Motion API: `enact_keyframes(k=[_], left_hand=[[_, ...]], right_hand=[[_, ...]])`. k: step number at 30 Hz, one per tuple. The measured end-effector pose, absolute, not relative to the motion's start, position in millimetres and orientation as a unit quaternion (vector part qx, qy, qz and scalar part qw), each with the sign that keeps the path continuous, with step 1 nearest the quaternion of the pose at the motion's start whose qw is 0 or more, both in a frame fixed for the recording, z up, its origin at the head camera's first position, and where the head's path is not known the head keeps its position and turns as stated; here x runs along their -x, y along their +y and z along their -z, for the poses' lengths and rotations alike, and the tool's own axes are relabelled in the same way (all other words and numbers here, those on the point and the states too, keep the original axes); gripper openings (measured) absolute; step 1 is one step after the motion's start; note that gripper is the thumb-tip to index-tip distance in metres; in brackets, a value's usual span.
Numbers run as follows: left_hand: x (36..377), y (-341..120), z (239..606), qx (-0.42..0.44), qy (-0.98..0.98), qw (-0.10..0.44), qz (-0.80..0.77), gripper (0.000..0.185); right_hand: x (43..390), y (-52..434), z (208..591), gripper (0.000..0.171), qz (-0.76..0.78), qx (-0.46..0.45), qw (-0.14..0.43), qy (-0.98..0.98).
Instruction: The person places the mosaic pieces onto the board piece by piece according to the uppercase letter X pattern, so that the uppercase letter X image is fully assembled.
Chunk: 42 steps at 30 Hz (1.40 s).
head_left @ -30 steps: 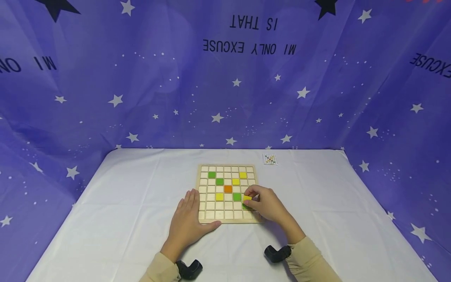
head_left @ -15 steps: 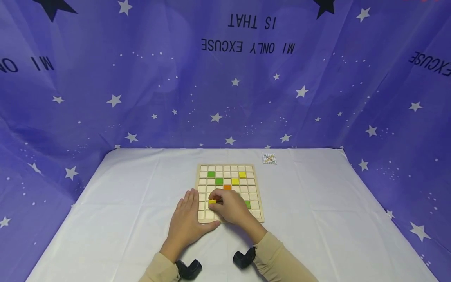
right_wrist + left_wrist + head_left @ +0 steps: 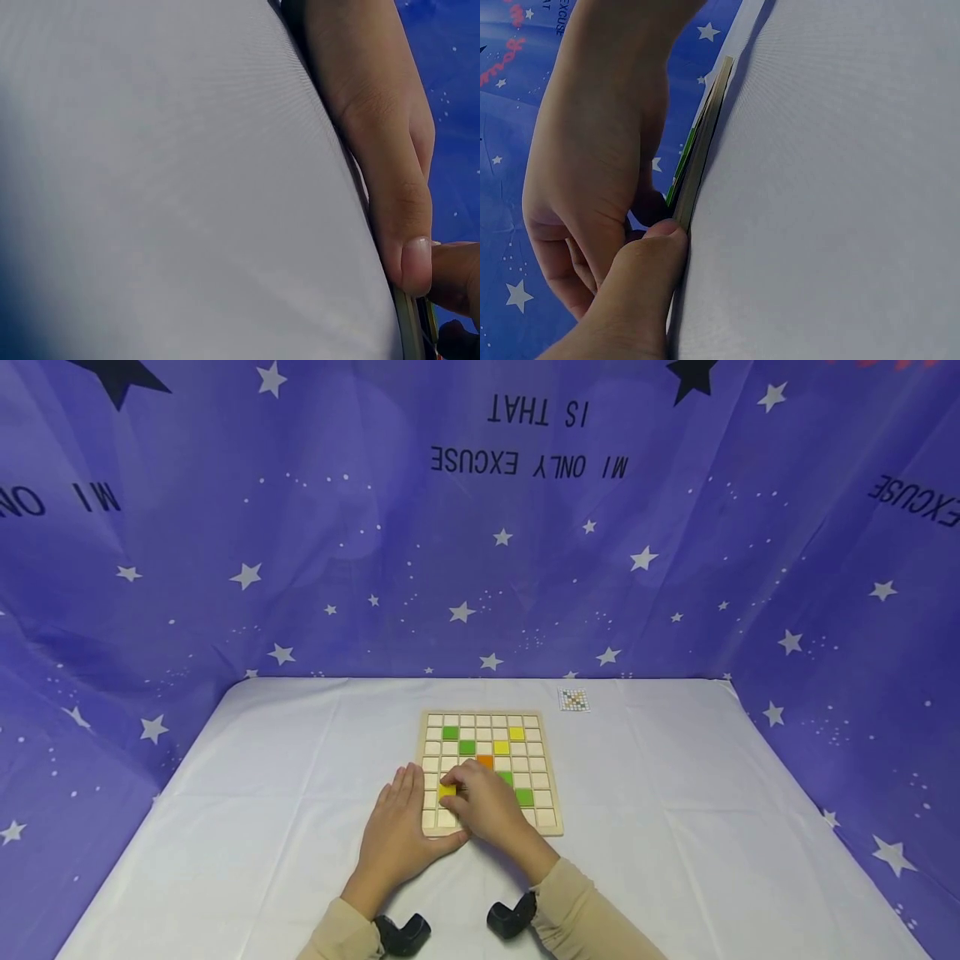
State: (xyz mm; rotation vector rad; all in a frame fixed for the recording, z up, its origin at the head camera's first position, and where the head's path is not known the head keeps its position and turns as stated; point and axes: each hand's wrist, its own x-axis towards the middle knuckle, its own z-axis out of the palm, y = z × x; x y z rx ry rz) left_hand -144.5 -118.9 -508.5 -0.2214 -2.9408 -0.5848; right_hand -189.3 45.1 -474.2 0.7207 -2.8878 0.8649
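A wooden grid board (image 3: 542, 797) lies on the white table, with coloured square tiles in some cells. My right hand (image 3: 491, 802) reaches across its front part. Thumb and index finger pinch a yellow tile (image 3: 447, 791) at a cell near the front left corner. Flat along the left edge lies my left hand (image 3: 396, 822), its thumb on the front rim; in the left wrist view this thumb (image 3: 652, 262) touches the board's edge (image 3: 712, 112). A diagonal of green tiles (image 3: 450, 732), an orange tile (image 3: 485, 762) and yellow tiles (image 3: 502, 747) show; my right hand hides several cells.
A small printed card (image 3: 574, 700) with a coloured grid lies behind the board, to its right. Black curved pieces (image 3: 403, 935) are on both wrists. A purple star-patterned curtain (image 3: 360, 543) hangs around the table's back and sides.
My right hand has moved left across the board with the yellow tile, from the right side to the front left, where the tile now sits lower. My left hand has stayed in place.
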Motion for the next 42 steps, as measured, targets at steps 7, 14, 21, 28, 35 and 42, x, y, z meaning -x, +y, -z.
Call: enact_keyframes(k=[7,14,21,28,35,42], left_hand=[[144.1,-118.3,508.2,0.073,-0.976,0.067,0.194,0.132],[143.3,-118.5,508.0,0.076,-0.976,0.07,0.193,0.132],[143.6,-119.0,509.0,0.077,-0.975,0.078,0.192,0.132],[144.4,-118.1,509.2,0.079,-0.974,0.084,0.194,0.133],[145.3,-117.9,509.7,0.079,-0.975,0.082,0.192,0.134],[144.6,-118.7,510.5,0.076,-0.975,0.079,0.191,0.134]], right_hand=[[188.5,46.3,476.4,0.025,-0.267,-0.239,0.024,-0.933],[186.6,48.0,476.0,0.019,-0.273,-0.25,0.024,-0.929],[184.5,47.1,475.1,0.017,-0.26,-0.251,0.023,-0.932],[183.6,47.6,473.9,0.016,-0.238,-0.25,0.024,-0.938],[183.8,48.7,474.9,0.016,-0.227,-0.26,0.033,-0.938],[181.8,48.2,474.7,0.017,-0.21,-0.277,0.05,-0.936]])
